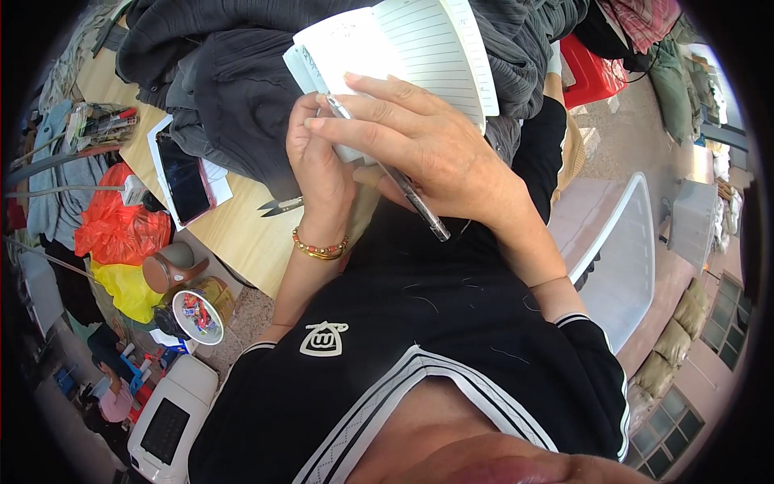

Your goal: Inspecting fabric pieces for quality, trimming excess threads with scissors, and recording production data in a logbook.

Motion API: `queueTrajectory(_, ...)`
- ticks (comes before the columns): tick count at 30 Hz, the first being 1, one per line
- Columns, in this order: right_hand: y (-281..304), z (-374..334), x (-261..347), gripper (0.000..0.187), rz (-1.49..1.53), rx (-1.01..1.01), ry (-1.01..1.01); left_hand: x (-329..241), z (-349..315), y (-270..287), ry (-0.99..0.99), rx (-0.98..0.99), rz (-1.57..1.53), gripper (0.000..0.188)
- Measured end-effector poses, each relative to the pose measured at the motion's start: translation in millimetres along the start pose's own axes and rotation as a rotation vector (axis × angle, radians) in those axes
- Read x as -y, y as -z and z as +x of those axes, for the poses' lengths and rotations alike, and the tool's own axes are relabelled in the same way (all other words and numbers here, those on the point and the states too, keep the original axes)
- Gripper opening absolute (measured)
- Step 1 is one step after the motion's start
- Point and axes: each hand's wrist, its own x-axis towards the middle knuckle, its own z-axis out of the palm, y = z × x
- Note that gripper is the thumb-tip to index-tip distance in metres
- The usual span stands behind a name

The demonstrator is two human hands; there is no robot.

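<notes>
An open notebook (431, 44) with lined pages rests on dark grey pleated fabric (242, 89) in front of me. My right hand (439, 149) lies across its lower part, fingers stretched over the page. A pen (415, 198) with a clear barrel slants under those fingers, held in this hand, its tip up and to the left. My left hand (318, 149), with a beaded bracelet at the wrist, is closed at the notebook's lower left corner; its fingertips are partly hidden. Just left of that wrist, dark pointed blades (282, 207) lie on the wooden table (246, 234).
On the left are a phone (181, 177) on white paper, a red plastic bag (121, 214), a brown mug (165, 270) and a tub (200, 316) of small wrapped pieces. A translucent bin (621, 266) stands right, and a red stool (588, 73) beyond it.
</notes>
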Motion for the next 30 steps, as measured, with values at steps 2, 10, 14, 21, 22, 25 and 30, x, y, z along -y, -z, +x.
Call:
queueTrajectory(2,-1.3,0.5,0.0,0.069,0.015,-0.003,0.0,-1.0,-0.9,-1.5,-0.009,-0.004,0.027,0.017)
queueTrajectory(10,-6.0,2.1,-0.6,0.07,-0.02,0.047,0.02,0.7,-2.9,-5.8,-0.037,-0.056,0.072,0.012)
queueTrajectory(14,-7.3,1.8,-0.9,0.069,-0.019,0.031,0.017,0.3,-3.2,-6.9,-0.033,-0.059,0.089,0.013)
queueTrajectory(21,-7.4,1.0,-2.9,0.068,-0.033,0.03,0.018,2.3,-3.9,-5.4,-0.057,-0.031,0.079,0.012)
queueTrajectory(22,-7.2,1.0,-3.1,0.068,-0.031,0.029,0.02,2.3,-3.9,-5.5,-0.057,-0.031,0.08,0.012)
queueTrajectory(25,-6.4,1.2,-0.7,0.066,0.016,0.004,-0.005,1.5,-3.7,-7.4,-0.033,-0.059,0.084,0.012)
queueTrajectory(30,3.1,-1.4,-5.6,0.069,-0.043,-0.151,-0.026,1.2,1.9,-14.2,-0.025,-0.11,-0.078,0.006)
